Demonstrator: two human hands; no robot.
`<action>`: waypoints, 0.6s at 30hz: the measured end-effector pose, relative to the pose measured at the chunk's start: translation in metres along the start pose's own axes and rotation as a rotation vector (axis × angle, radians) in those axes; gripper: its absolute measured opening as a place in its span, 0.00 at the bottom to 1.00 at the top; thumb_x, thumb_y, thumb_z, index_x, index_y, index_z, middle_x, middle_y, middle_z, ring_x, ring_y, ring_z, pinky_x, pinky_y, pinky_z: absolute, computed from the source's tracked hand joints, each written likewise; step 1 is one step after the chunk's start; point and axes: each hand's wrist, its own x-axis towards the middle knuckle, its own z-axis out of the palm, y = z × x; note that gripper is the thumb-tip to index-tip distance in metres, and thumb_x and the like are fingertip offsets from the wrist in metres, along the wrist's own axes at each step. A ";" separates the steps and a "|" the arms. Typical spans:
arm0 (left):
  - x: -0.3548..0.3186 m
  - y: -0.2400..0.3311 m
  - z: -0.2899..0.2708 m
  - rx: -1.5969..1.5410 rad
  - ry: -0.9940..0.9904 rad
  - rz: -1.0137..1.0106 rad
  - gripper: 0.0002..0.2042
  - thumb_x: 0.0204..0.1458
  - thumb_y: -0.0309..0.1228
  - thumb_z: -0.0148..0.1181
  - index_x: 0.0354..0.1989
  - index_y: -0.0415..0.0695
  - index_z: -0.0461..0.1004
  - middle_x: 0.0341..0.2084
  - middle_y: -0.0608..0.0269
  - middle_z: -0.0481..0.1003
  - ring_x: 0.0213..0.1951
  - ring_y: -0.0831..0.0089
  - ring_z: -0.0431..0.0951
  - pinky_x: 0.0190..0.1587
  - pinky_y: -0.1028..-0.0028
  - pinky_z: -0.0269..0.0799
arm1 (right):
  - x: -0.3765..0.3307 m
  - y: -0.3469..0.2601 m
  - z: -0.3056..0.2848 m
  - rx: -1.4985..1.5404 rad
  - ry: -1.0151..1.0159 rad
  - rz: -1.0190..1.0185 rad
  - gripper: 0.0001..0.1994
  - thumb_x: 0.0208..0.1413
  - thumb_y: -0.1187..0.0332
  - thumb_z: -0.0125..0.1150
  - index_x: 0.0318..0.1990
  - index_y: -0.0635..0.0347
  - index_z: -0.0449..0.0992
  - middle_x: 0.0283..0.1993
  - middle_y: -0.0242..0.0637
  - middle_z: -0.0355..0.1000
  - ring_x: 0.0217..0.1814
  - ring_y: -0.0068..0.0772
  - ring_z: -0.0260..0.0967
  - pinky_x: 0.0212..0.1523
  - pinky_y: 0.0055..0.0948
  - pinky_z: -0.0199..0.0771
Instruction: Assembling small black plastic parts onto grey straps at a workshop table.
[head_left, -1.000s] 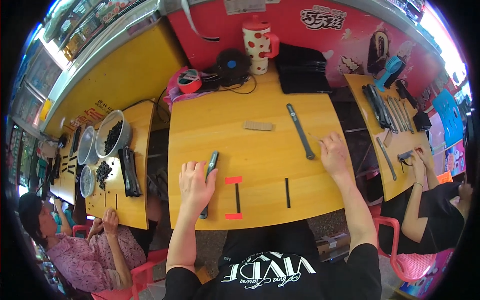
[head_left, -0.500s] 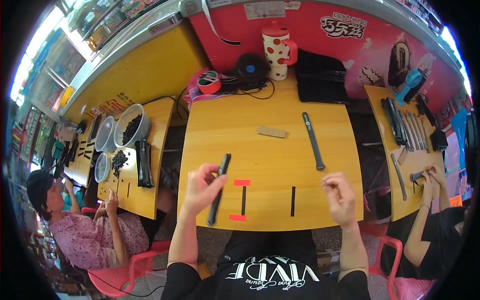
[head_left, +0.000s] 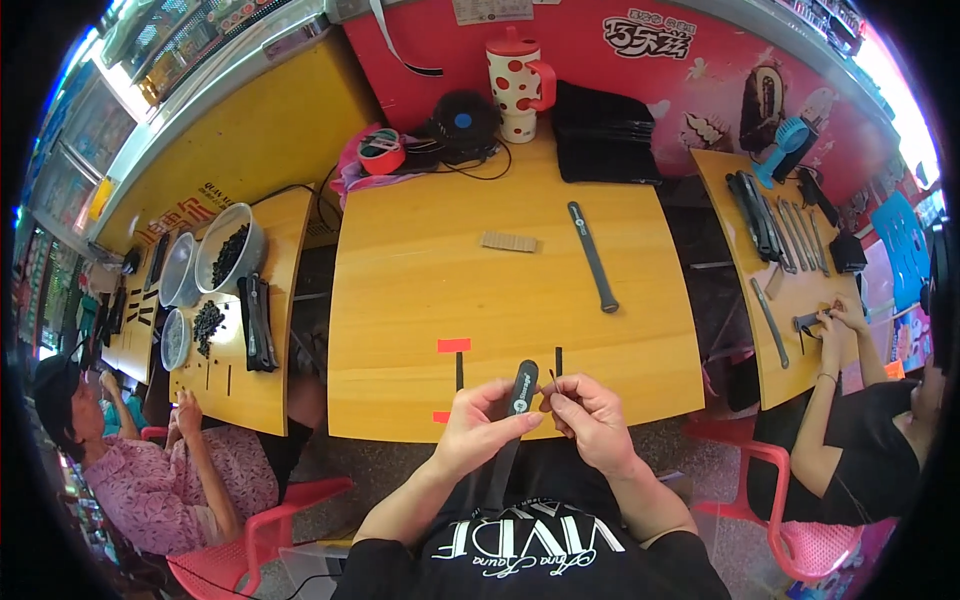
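My left hand is closed around a flat black strap with a rounded end and a pale round mark. The strap stands up above the thumb, at the table's near edge, and its lower end hangs toward my lap. Close beside it, my right hand pinches a small thin dark piece, too small to name. A similar black strap lies on the table farther off. Left of it is a brown ribbed strip. Red tape and a short black line mark the tabletop before my left hand.
A spotted tumbler, a stack of black pouches, a black round device and a red tape roll stand along the back. People work at side tables, the left one holding tubs of black pieces.
My hands have come together at the table's near edge. The left has brought the strap to the right; the right has moved left and now pinches a small dark piece. The view has shifted.
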 end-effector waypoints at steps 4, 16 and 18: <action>0.001 -0.013 0.004 -0.029 -0.013 -0.014 0.14 0.50 0.22 0.66 0.46 0.37 0.75 0.31 0.75 0.73 0.34 0.88 0.71 0.38 0.83 0.67 | -0.004 0.002 -0.006 0.333 0.069 -0.006 0.05 0.61 0.76 0.51 0.42 0.65 0.73 0.35 0.36 0.72 0.28 0.20 0.65 0.29 0.18 0.65; 0.008 -0.034 0.012 0.007 0.039 -0.018 0.11 0.58 0.30 0.59 0.47 0.39 0.72 0.28 0.71 0.72 0.28 0.84 0.72 0.30 0.83 0.69 | -0.007 0.003 -0.018 -0.139 0.001 -0.050 0.09 0.64 0.73 0.50 0.44 0.64 0.76 0.31 0.29 0.71 0.26 0.15 0.63 0.25 0.14 0.62; 0.007 -0.033 0.010 0.009 0.009 -0.074 0.12 0.62 0.29 0.52 0.51 0.39 0.69 0.28 0.68 0.73 0.26 0.82 0.73 0.27 0.82 0.71 | -0.005 0.013 -0.021 -0.229 0.016 -0.113 0.09 0.65 0.73 0.49 0.45 0.64 0.76 0.31 0.29 0.71 0.26 0.15 0.64 0.26 0.15 0.63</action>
